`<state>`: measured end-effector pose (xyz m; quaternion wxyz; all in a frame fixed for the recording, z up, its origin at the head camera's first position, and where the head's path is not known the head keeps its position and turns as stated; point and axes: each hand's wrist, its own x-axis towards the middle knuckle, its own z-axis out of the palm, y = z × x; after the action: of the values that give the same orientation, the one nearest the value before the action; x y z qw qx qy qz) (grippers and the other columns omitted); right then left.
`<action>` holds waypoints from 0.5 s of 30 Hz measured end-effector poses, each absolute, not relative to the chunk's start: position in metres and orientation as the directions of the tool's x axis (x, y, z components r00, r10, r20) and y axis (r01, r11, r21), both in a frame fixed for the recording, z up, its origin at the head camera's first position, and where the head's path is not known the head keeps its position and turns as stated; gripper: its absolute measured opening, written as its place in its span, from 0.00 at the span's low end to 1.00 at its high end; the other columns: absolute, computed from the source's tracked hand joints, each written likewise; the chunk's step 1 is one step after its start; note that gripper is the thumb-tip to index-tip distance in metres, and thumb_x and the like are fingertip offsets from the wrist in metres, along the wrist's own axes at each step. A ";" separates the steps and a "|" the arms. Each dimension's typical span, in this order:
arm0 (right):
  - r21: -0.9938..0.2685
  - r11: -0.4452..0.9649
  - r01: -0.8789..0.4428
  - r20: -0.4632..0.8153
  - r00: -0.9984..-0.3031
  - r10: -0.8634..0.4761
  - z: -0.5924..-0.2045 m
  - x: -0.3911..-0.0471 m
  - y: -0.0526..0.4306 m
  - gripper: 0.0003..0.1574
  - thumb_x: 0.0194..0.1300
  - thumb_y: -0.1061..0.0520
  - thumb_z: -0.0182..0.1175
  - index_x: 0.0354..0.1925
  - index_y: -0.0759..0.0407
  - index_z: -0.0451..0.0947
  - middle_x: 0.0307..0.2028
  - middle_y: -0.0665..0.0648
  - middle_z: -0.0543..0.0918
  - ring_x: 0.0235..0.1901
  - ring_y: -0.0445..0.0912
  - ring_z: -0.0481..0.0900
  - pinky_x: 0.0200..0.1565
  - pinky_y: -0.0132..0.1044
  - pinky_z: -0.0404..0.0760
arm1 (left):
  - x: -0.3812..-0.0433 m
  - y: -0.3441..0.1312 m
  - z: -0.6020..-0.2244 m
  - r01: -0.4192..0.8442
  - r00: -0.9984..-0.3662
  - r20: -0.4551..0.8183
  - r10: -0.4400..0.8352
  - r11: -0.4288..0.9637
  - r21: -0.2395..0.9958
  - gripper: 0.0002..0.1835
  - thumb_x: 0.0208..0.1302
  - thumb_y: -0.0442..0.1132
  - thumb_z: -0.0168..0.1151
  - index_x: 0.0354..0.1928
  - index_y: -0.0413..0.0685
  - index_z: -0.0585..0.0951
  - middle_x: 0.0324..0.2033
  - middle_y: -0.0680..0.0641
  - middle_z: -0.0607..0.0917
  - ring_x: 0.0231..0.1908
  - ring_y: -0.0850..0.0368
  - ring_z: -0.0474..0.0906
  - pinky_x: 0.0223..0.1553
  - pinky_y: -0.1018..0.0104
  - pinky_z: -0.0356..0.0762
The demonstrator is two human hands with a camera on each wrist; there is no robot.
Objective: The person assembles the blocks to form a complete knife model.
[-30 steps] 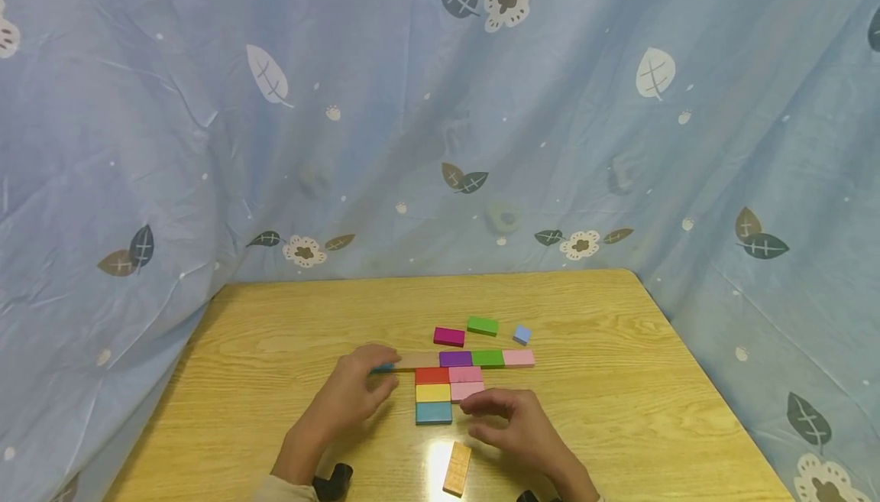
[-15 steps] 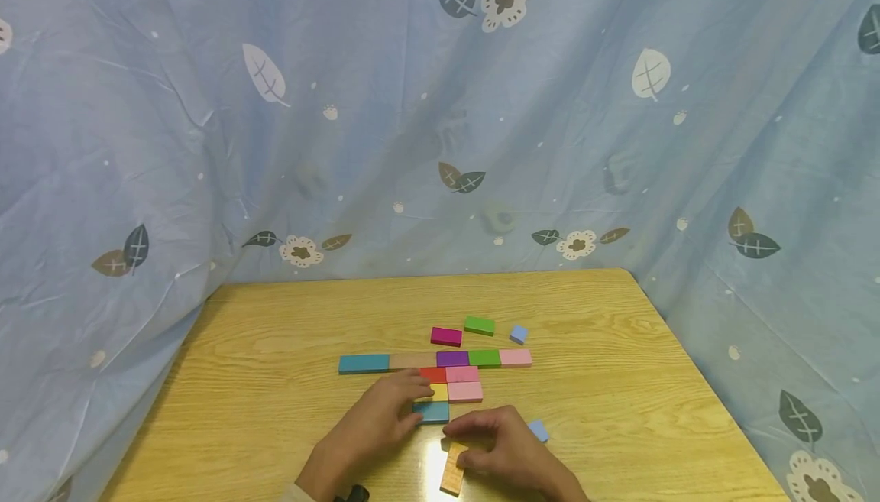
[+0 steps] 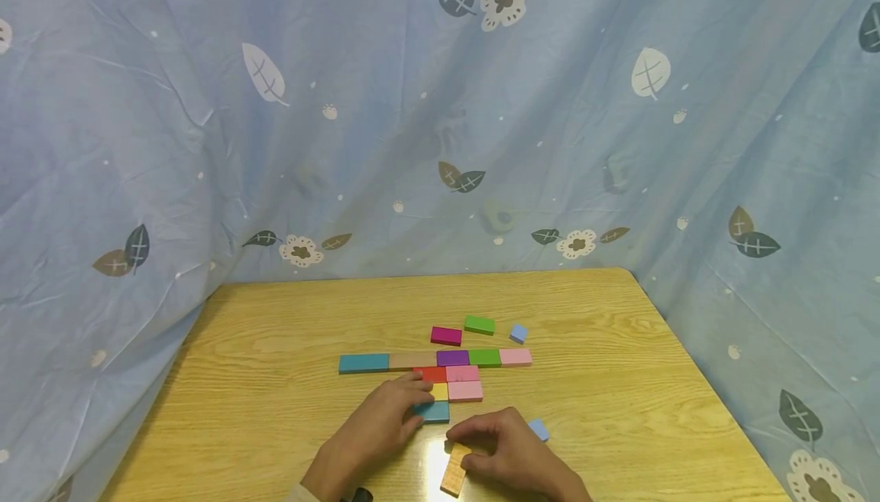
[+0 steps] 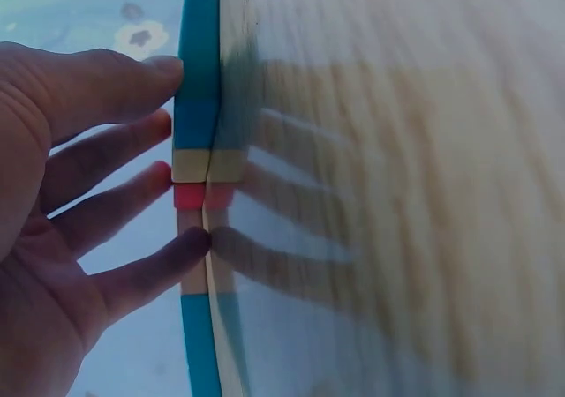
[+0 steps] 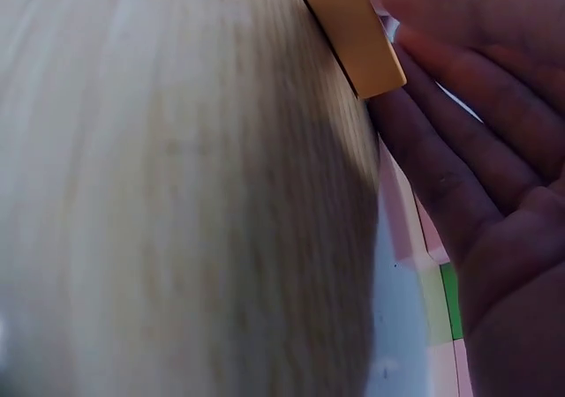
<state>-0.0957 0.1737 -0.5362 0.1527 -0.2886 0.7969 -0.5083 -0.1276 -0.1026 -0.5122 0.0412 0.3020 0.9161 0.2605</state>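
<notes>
**Right hand (image 3: 512,448) pinching, left hand (image 3: 385,414) loose**

On my head feed, a pale blue cloth curtain printed with leaves and flowers (image 3: 385,105) fills the upper frame above a yellowish wood-grain table (image 3: 261,319). At lower centre, I see the left hand's fingers unclenched and slightly spread, tips along the left side of a column: red rectangular block (image 3: 433,374), yellow rectangular block (image 3: 441,392), teal rectangular block (image 3: 435,412). Just right of it, the right hand has thumb and forefinger curled about the upper end of an orange-tan wooden block (image 3: 455,471), which slants toward the bottom edge.

Above the column, a row runs left to right: long blue-teal block (image 3: 364,364), long tan block (image 3: 409,361), purple block (image 3: 452,358), green block (image 3: 484,358), pale pink block (image 3: 516,357). Two pink rectangular blocks (image 3: 465,390) adjoin the column's right side. Higher lie a loose magenta block (image 3: 446,336) and a loose bright green block (image 3: 479,325). Smallest, I make out one light-blue stubby block (image 3: 519,334) right of these and another beside the right hand.
</notes>
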 end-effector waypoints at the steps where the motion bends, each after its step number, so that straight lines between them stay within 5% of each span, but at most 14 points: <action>1: -0.901 0.311 -0.302 0.049 -0.785 -0.618 -0.536 -0.096 0.174 0.22 0.68 0.59 0.75 0.59 0.48 0.91 0.55 0.46 0.93 0.59 0.38 0.87 0.66 0.28 0.83 | -0.128 -0.103 -0.512 0.530 -0.815 0.078 0.574 0.685 0.501 0.15 0.73 0.35 0.72 0.59 0.49 0.91 0.65 0.50 0.88 0.74 0.44 0.78 0.76 0.42 0.77; 15: -0.917 0.263 -0.300 0.041 -0.726 -0.686 -0.539 -0.097 0.179 0.30 0.65 0.68 0.70 0.62 0.48 0.89 0.57 0.47 0.92 0.62 0.38 0.85 0.67 0.28 0.81 | -0.130 -0.101 -0.514 0.549 -0.806 0.084 0.585 0.689 0.474 0.11 0.73 0.36 0.72 0.55 0.50 0.93 0.64 0.49 0.89 0.74 0.44 0.79 0.74 0.42 0.79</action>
<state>-0.0967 0.1792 -0.5390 0.1871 -0.3193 0.7723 -0.5163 -0.1302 -0.1013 -0.5138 0.0371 0.3088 0.9181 0.2456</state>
